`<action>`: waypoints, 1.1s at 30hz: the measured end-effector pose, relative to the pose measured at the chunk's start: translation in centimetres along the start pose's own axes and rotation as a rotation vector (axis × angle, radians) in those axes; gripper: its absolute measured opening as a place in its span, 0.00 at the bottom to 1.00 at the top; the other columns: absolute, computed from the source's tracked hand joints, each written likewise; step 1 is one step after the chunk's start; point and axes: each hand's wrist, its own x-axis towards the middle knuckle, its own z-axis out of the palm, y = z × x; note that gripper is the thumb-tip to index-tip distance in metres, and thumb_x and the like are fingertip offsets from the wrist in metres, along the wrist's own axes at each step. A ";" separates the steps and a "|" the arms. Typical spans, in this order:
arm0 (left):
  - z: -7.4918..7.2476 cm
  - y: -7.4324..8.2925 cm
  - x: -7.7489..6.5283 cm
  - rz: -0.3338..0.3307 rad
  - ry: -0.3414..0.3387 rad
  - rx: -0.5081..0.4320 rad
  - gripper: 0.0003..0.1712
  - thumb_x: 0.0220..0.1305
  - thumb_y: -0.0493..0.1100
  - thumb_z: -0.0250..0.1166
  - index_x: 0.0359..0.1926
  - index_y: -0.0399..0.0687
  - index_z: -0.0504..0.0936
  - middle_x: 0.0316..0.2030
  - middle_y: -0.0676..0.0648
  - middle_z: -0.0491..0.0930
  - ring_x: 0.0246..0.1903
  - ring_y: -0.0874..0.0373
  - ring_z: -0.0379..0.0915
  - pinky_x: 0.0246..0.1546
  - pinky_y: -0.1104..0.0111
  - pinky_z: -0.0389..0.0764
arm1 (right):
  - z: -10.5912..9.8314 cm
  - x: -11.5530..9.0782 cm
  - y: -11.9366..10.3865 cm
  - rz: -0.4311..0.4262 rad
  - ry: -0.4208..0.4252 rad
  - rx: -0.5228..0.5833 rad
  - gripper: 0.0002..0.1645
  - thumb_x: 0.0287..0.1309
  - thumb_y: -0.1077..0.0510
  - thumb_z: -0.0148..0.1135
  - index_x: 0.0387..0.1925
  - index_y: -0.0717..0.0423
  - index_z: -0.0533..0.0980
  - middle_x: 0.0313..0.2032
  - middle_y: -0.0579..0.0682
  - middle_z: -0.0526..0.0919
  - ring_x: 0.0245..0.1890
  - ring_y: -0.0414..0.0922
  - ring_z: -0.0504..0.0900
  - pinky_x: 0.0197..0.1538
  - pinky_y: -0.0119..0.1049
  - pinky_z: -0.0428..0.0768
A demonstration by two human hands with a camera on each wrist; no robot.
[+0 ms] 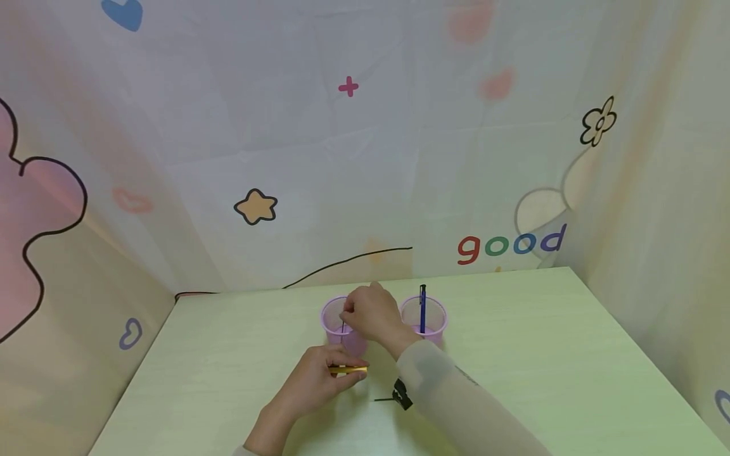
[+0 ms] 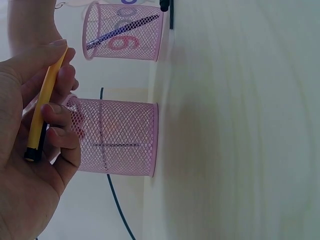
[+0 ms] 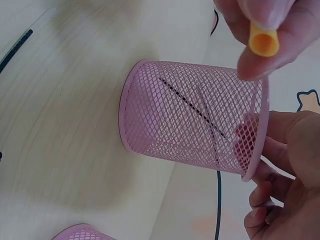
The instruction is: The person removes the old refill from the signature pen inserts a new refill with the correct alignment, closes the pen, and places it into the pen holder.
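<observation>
My left hand (image 1: 316, 380) holds a yellow pen barrel (image 2: 46, 95) between thumb and fingers, near the front of the left pink mesh cup (image 2: 125, 132). The barrel has a black end, and its other end shows a hollow opening in the right wrist view. Over that cup's rim, my right hand (image 1: 373, 313) reaches in with fingertips together at the top of a thin dark pen refill (image 3: 192, 107). The refill slants down inside the cup, seen through the mesh. The exact contact at the fingertips is partly hidden.
A second pink mesh cup (image 1: 439, 316) stands to the right, with a blue pen (image 1: 423, 310) leaning in it. Another thin dark stick (image 1: 383, 399) lies on the pale table (image 1: 542, 354). Beside the right sleeve is a black object (image 1: 402, 394). A printed curtain hangs behind.
</observation>
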 end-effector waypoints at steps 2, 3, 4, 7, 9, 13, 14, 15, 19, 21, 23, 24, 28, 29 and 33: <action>0.0 0.0 0.0 -0.002 0.002 0.000 0.10 0.65 0.52 0.73 0.43 0.55 0.93 0.40 0.63 0.90 0.45 0.67 0.80 0.44 0.67 0.86 | 0.2 0.2 -0.1 0.004 0.005 -0.043 0.11 0.64 0.50 0.70 0.26 0.45 0.88 0.27 0.40 0.87 0.38 0.45 0.78 0.43 0.40 0.79; 0.0 0.0 0.0 -0.007 0.003 -0.002 0.10 0.65 0.52 0.74 0.43 0.55 0.93 0.40 0.63 0.90 0.45 0.67 0.80 0.44 0.67 0.86 | 0.3 0.2 -0.2 0.005 0.008 -0.067 0.12 0.64 0.50 0.70 0.25 0.45 0.88 0.28 0.41 0.87 0.39 0.46 0.78 0.44 0.41 0.79; 0.0 0.0 0.0 -0.008 0.004 -0.004 0.10 0.65 0.52 0.74 0.43 0.55 0.93 0.40 0.63 0.90 0.45 0.67 0.80 0.44 0.67 0.86 | 0.4 0.3 -0.2 0.006 0.012 -0.094 0.13 0.64 0.50 0.70 0.24 0.45 0.87 0.29 0.42 0.86 0.39 0.46 0.79 0.44 0.41 0.80; -0.1 -0.1 0.1 -0.006 0.005 -0.007 0.10 0.65 0.51 0.74 0.42 0.55 0.93 0.40 0.63 0.89 0.44 0.68 0.80 0.44 0.67 0.87 | 0.7 0.5 -0.4 0.016 0.021 -0.178 0.16 0.65 0.48 0.69 0.21 0.46 0.85 0.30 0.44 0.83 0.39 0.47 0.78 0.45 0.42 0.79; -0.1 0.0 0.1 -0.006 0.003 -0.009 0.09 0.65 0.51 0.74 0.42 0.55 0.93 0.40 0.63 0.89 0.44 0.68 0.80 0.44 0.66 0.87 | 0.9 0.6 -0.6 0.025 0.020 -0.243 0.17 0.65 0.46 0.69 0.21 0.46 0.85 0.32 0.46 0.81 0.40 0.47 0.77 0.45 0.41 0.79; -0.2 0.0 0.0 -0.009 -0.001 -0.008 0.09 0.66 0.50 0.73 0.43 0.55 0.93 0.40 0.62 0.90 0.44 0.68 0.80 0.44 0.62 0.87 | 1.3 0.9 -1.0 0.052 0.007 -0.340 0.19 0.65 0.42 0.69 0.22 0.47 0.83 0.33 0.46 0.80 0.40 0.47 0.76 0.47 0.41 0.79; -0.2 0.0 0.0 -0.009 -0.001 -0.008 0.09 0.66 0.50 0.73 0.43 0.55 0.93 0.40 0.62 0.90 0.44 0.68 0.80 0.44 0.62 0.87 | 1.4 1.0 -1.1 0.058 0.003 -0.355 0.19 0.64 0.42 0.69 0.22 0.47 0.83 0.33 0.46 0.80 0.40 0.47 0.76 0.47 0.41 0.79; -0.2 0.0 -0.1 -0.008 0.000 -0.006 0.09 0.66 0.50 0.73 0.43 0.55 0.93 0.40 0.61 0.90 0.44 0.67 0.80 0.44 0.61 0.88 | 1.4 1.1 -1.2 0.065 0.001 -0.368 0.20 0.64 0.41 0.69 0.23 0.47 0.82 0.33 0.46 0.80 0.39 0.46 0.75 0.47 0.41 0.78; -0.1 -0.1 -0.2 -0.004 0.001 -0.005 0.09 0.66 0.50 0.73 0.43 0.54 0.93 0.40 0.60 0.90 0.44 0.66 0.80 0.44 0.61 0.88 | 1.5 1.2 -1.4 0.088 -0.004 -0.392 0.19 0.64 0.42 0.69 0.24 0.48 0.80 0.32 0.45 0.81 0.38 0.46 0.74 0.46 0.40 0.76; -0.1 -0.1 -0.2 -0.006 0.001 -0.004 0.09 0.66 0.51 0.73 0.42 0.54 0.93 0.40 0.59 0.90 0.44 0.66 0.80 0.43 0.61 0.88 | 1.5 1.3 -1.5 0.099 0.000 -0.397 0.18 0.64 0.44 0.68 0.24 0.48 0.79 0.32 0.45 0.80 0.37 0.46 0.73 0.45 0.40 0.75; -0.1 -0.1 -0.2 -0.008 0.002 -0.004 0.10 0.66 0.51 0.73 0.42 0.53 0.93 0.40 0.60 0.90 0.43 0.67 0.80 0.43 0.62 0.87 | 1.5 1.4 -1.6 0.111 0.004 -0.392 0.17 0.65 0.46 0.68 0.23 0.48 0.78 0.31 0.44 0.80 0.37 0.46 0.73 0.45 0.40 0.74; -0.1 -0.1 -0.2 -0.009 0.002 -0.003 0.10 0.66 0.51 0.73 0.42 0.53 0.93 0.40 0.60 0.90 0.43 0.67 0.80 0.43 0.62 0.87 | 1.6 1.4 -1.7 0.117 0.005 -0.391 0.17 0.65 0.46 0.67 0.23 0.48 0.78 0.30 0.44 0.80 0.36 0.46 0.72 0.45 0.40 0.73; -0.1 -0.2 -0.1 -0.007 0.007 0.000 0.10 0.65 0.51 0.74 0.43 0.53 0.93 0.40 0.61 0.90 0.43 0.67 0.80 0.43 0.62 0.87 | 1.7 1.8 -1.8 0.138 -0.002 -0.389 0.18 0.65 0.47 0.67 0.22 0.47 0.77 0.29 0.43 0.79 0.37 0.46 0.72 0.47 0.41 0.72; -0.1 -0.2 -0.1 -0.010 0.007 -0.001 0.10 0.65 0.51 0.74 0.43 0.54 0.93 0.40 0.61 0.90 0.43 0.68 0.80 0.43 0.62 0.87 | 1.8 1.9 -1.8 0.144 -0.004 -0.389 0.18 0.65 0.47 0.67 0.22 0.47 0.77 0.29 0.43 0.79 0.37 0.46 0.72 0.47 0.41 0.72; -0.2 -0.3 -0.1 -0.020 0.007 -0.001 0.11 0.65 0.52 0.74 0.44 0.54 0.93 0.41 0.62 0.89 0.43 0.68 0.80 0.43 0.64 0.87 | 2.0 2.2 -1.8 0.165 0.000 -0.392 0.16 0.65 0.46 0.67 0.23 0.47 0.79 0.31 0.44 0.81 0.38 0.47 0.74 0.49 0.42 0.71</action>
